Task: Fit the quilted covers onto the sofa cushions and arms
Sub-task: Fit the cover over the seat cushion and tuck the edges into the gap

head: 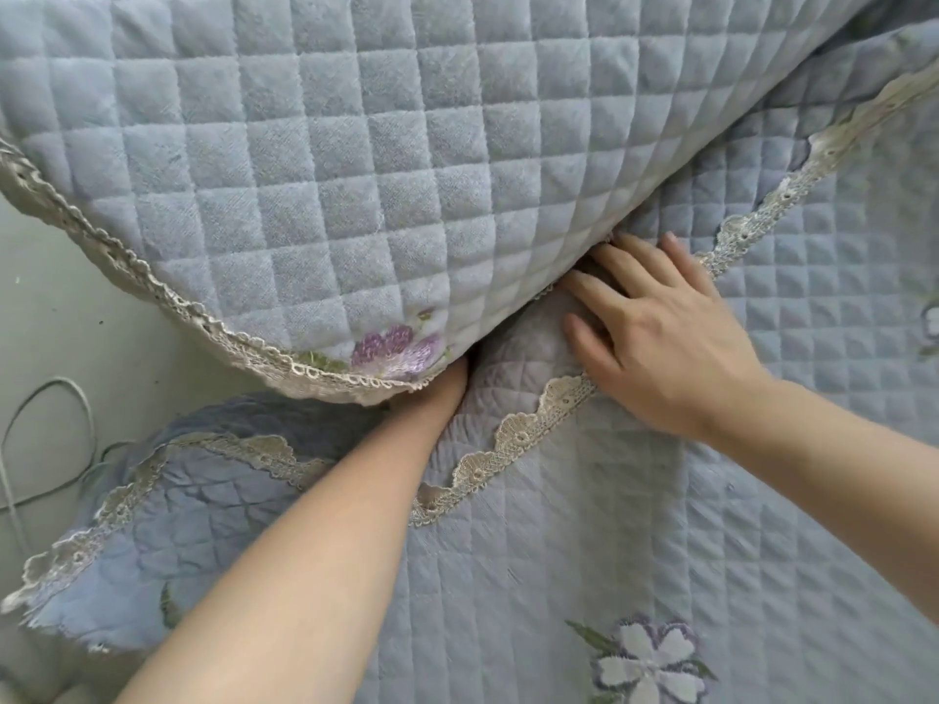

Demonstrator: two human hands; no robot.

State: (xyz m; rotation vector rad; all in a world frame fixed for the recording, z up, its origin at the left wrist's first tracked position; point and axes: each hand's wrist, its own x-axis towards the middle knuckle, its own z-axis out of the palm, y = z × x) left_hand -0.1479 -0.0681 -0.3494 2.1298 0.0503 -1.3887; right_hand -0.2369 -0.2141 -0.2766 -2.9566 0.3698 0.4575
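Observation:
A grey-blue quilted arm cover (325, 160) with beige lace trim and a purple embroidered flower drapes over the sofa arm, filling the upper left. A matching quilted seat cover (711, 525) with a lace edge lies across the cushion at lower right. My left hand (442, 391) reaches into the gap under the arm cover; its fingers are hidden there. My right hand (655, 332) lies flat with spread fingers, pressing the seat cover's bunched edge into the crease between arm and cushion.
A pale floor (66, 317) shows at the left with a thin white cable (61, 398) looping on it. A loose lace-edged flap of cover (167, 525) hangs over the sofa's front corner at lower left.

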